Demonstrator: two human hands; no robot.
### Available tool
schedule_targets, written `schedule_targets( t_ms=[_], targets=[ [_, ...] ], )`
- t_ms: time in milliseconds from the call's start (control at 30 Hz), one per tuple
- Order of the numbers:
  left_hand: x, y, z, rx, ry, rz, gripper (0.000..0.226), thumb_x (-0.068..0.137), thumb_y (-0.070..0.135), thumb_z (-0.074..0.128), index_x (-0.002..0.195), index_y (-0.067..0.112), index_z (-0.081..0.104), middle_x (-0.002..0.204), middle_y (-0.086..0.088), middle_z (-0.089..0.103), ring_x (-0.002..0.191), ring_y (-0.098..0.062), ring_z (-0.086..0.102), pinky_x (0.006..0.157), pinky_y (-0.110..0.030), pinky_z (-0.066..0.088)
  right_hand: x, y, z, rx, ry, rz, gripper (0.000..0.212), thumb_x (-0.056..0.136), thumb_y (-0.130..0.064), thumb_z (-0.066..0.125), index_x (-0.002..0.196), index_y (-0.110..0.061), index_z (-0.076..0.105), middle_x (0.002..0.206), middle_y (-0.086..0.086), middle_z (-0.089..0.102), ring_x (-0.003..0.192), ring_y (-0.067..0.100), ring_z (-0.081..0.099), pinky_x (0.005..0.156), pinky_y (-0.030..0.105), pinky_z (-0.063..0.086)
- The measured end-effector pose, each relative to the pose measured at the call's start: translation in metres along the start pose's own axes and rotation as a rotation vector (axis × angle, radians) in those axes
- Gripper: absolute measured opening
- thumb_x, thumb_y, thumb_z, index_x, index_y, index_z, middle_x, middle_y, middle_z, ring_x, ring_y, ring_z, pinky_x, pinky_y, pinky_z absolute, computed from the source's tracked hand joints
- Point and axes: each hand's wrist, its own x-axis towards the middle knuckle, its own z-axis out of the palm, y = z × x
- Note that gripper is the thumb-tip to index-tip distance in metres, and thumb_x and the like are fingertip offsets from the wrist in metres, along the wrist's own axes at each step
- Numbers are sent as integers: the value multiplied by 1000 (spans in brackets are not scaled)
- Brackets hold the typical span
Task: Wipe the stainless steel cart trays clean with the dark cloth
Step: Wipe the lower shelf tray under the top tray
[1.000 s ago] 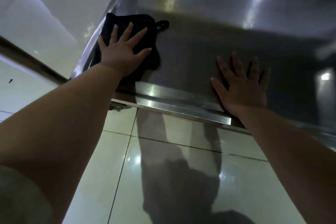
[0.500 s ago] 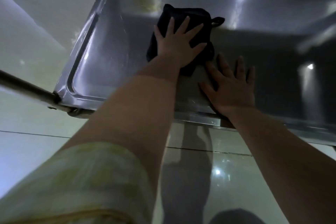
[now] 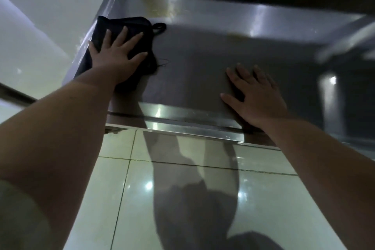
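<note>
**Two hands flat in the steel tray, one on the cloth**

One dark cloth [image 3: 132, 23] lies in the upper left of the frame, in the far left corner of the steel tray [image 3: 203, 57], bunched against the tray's left wall. Its small hanging loop [image 3: 160, 26] sticks out to the right on the tray floor. The left hand [image 3: 115, 57] presses down on the cloth with fingers straight and spread, gripping nothing; cloth shows past the fingertips and on both sides of the palm. The right hand [image 3: 257, 95] is well apart from the cloth, right of centre, resting palm down on the bare tray floor just behind the near rim [image 3: 192, 126], its fingers likewise straight and spread. A yellowish stain [image 3: 160, 6] marks the tray's far wall, above and to the right of the cloth. Both bare forearms reach in from the bottom corners, and a pale sleeve [image 3: 18, 219] shows at the lower left edge. Below the rim, glossy pale floor tiles [image 3: 113, 189] fill the lower frame, crossed by the shadow [image 3: 182, 199] of the arms. A metal bar [image 3: 16, 95] crosses the left edge.
</note>
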Motion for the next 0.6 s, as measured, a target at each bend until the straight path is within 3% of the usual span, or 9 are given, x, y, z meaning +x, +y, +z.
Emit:
schedule_targets(
  t_ms=[133, 300, 500, 600],
  targets=[
    [-8, 17, 5, 9, 14, -42, 59, 88, 74, 22, 144, 63, 6, 163, 14, 0, 150, -28, -4, 111, -67, -5, -26, 25, 2, -76, -16, 43, 70, 86, -74, 7, 149, -49, -6, 162, -13, -5, 149, 30, -6, 118, 52, -5],
    [-6, 101, 12, 0, 26, 36, 60, 90, 73, 20, 146, 59, 1, 163, 12, -3, 148, -36, -9, 107, -73, -5, -22, 26, 8, -81, 7, 50, 69, 83, -75, -1, 148, -51, -11, 162, -14, -8, 149, 31, -9, 117, 55, -3],
    [0, 241, 18, 11, -33, 201, 62, 92, 71, 14, 149, 53, -3, 163, 9, -10, 146, -41, -14, 103, -77, -8, -23, 24, 10, -67, -5, 45, 73, 83, -74, 1, 150, -47, -4, 162, -12, -6, 148, 30, -12, 117, 54, -8],
    [1, 267, 22, 20, -29, 295, 58, 94, 69, 13, 148, 55, -3, 163, 9, -10, 146, -40, -15, 104, -76, -8, -22, 28, 11, -13, 1, 53, 74, 84, -76, 5, 151, -45, 1, 162, -13, -3, 149, 25, -12, 118, 51, -10]
  ],
)
